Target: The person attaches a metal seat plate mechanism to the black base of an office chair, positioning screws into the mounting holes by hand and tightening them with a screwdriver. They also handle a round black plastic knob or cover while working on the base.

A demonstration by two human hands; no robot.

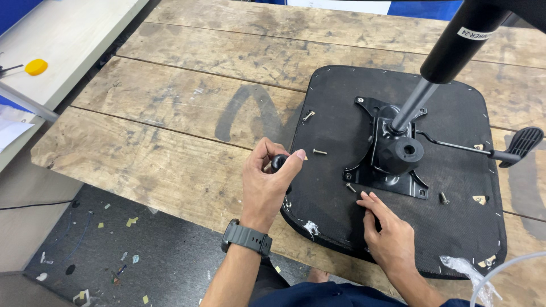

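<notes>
– Rough wooden planks are making up the workbench (170,113), right? What are the hands doing on it?

– Yes. The left hand (264,182), the one wearing a dark watch (247,237), is clamping its fingers around a black handle (278,163) just at the left edge of the upturned seat (341,113). I cannot tell what kind of tool tip is sitting under the palm.

– And the other one?

– The right hand (389,241) is lying open on the black underside of the seat, fingers apart and holding nothing. Its fingertips (364,197) are reaching toward a small bolt (351,187) beside the near left corner of the metal plate (392,179).

– Is that plate looking fastened?

– I am judging not. It is sitting on the middle of the seat, but the fasteners are lying loose around it: a second bolt (319,152) to its left, a third bolt (309,115) farther up, and a fourth bolt (443,198) off its right corner. So the placing seems done and the four corners seem left to do, though the far corner holes are too small to read.

– Anything rising from the plate?

– A gas column (412,105) is slanting up out of view, and a lever (520,143) with a ribbed paddle is sticking out to the right.

– Farther out?

– Clear plastic wrap (466,270) is bunching at the near right corner of the seat, and a yellow object (36,67) is resting on a pale side table (68,34) well apart to the left.
</notes>
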